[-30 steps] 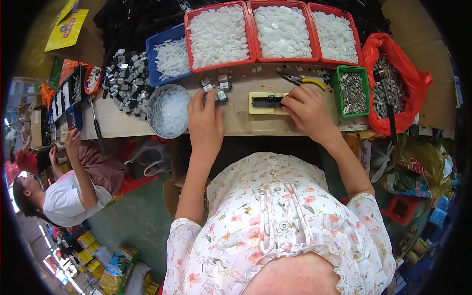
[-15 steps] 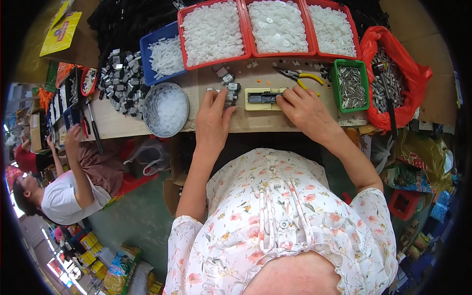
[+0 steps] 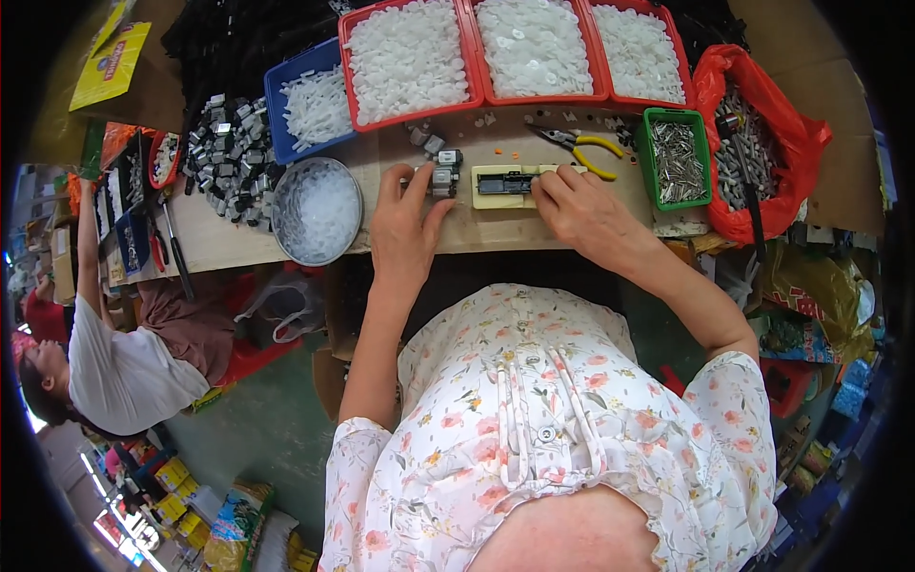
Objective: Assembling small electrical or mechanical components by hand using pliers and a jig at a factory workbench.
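A cluster of small grey metal blocks with dark ends [image 3: 442, 175] lies on the worktable in front of me. My left hand [image 3: 404, 227] rests beside it, thumb and fingers apart around its near left side. Right of the cluster sits a cream-coloured rectangular fixture [image 3: 487, 201] with a slim black part [image 3: 500, 183] in its recess. My right hand [image 3: 586, 212] covers the fixture's right end, fingers bent and pressed together. Whatever those fingertips grip is hidden. Yellow-handled pliers [image 3: 593, 153] lie beyond the right hand.
Red trays of white plastic pieces [image 3: 416, 125] line the back, with a blue bin [image 3: 274, 105] alongside. A round metal bowl [image 3: 316, 259] stands left; a green bin of metal pins [image 3: 707, 157] and a red bag [image 3: 810, 143] stand right. A co-worker [image 3: 133, 367] sits far left.
My right fingers stay at the fixture's right end and my left hand stays by the metal blocks. The view shifts slightly. The co-worker's arm now stretches out toward the back.
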A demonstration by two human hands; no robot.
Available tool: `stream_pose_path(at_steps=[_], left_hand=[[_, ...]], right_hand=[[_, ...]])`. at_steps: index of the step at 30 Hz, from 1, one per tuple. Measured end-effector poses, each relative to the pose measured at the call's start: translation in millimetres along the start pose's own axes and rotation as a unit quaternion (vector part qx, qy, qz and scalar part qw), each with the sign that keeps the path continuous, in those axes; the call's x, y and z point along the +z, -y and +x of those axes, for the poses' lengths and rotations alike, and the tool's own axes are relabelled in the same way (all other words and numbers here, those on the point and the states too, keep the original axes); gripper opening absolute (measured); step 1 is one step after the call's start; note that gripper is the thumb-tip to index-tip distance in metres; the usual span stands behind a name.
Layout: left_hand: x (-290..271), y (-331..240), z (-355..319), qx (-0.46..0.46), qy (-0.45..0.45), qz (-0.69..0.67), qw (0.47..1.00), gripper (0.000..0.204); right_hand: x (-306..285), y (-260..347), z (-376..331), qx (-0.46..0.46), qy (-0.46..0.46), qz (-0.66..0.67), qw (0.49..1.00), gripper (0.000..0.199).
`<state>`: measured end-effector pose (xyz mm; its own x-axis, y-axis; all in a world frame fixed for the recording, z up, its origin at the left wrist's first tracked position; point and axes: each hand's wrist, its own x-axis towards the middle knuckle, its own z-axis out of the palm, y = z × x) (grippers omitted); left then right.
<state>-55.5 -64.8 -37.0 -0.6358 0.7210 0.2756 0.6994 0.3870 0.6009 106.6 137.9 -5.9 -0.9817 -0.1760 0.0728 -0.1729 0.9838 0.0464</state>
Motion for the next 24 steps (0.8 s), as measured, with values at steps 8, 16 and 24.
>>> stream_pose_path(at_steps=[8, 16, 24], left_hand=[[4, 1, 1, -0.039, 0.018, -0.022, 0.999, 0.046], [2, 0, 0, -0.044, 0.007, -0.037, 0.998, 0.045], [3, 5, 0, -0.049, 0.009, -0.049, 0.998, 0.045]], right_hand=[[0, -4, -2, -0.011, 0.001, -0.004, 1.000, 0.033], [-7, -15, 8, 0.018, -0.002, 0.101, 0.995, 0.026], [13, 11, 85, 0.054, -0.103, 0.213, 0.970, 0.022]])
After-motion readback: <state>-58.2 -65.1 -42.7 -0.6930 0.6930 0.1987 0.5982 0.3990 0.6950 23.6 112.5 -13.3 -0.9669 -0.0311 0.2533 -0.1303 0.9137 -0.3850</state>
